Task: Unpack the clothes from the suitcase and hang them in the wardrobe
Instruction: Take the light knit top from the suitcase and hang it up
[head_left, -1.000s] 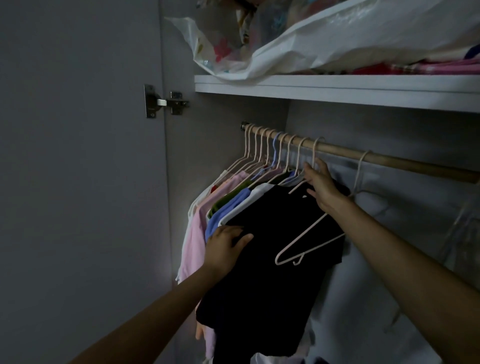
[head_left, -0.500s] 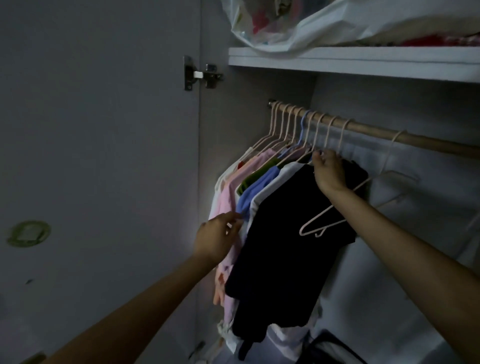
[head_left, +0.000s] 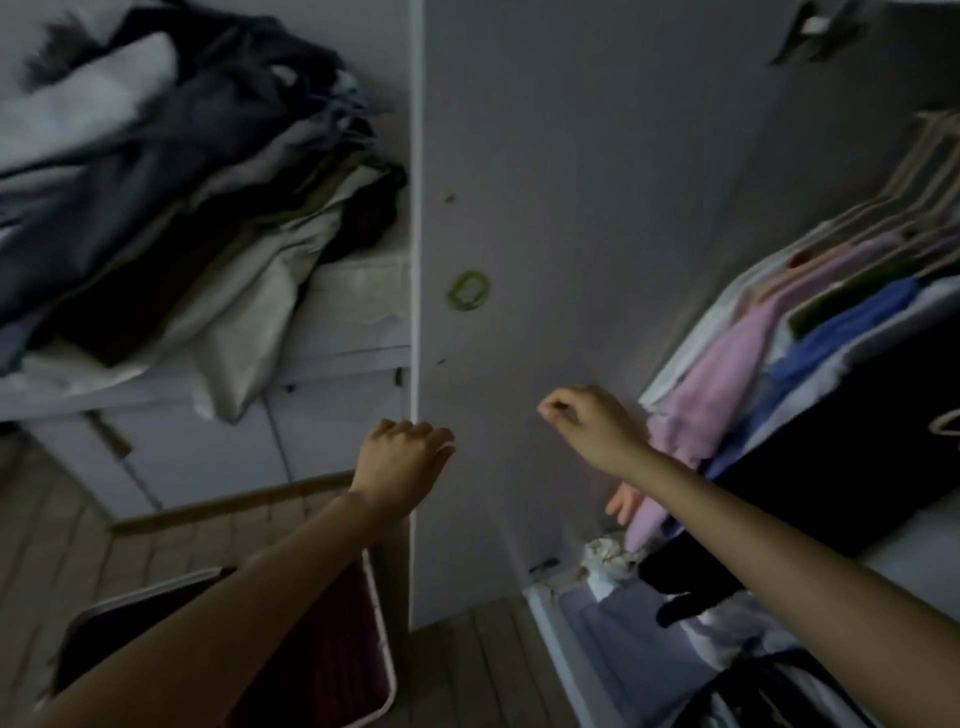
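Observation:
My left hand (head_left: 400, 465) hangs in front of the open wardrobe door's edge (head_left: 415, 260), fingers curled in, holding nothing. My right hand (head_left: 587, 423) is loosely closed and empty, just left of the hanging clothes. On the right a pink top (head_left: 711, 395), a blue top (head_left: 831, 338), a green one (head_left: 852, 291) and the black shirt (head_left: 857, 436) hang on pale hangers (head_left: 914, 192). At the bottom left lies the open suitcase (head_left: 322, 649) with a dark red lining, under my left forearm.
A heap of dark and pale clothes (head_left: 171, 208) lies on a white unit at the upper left. The grey inner face of the door (head_left: 597, 208) fills the middle. Bags and fabric (head_left: 727, 649) sit on the wardrobe floor. The room floor is wood.
My view has swung left and down, away from the rail. My right hand has let go of the black shirt's hanger and dropped. My left hand has left the clothes and moved to the door edge.

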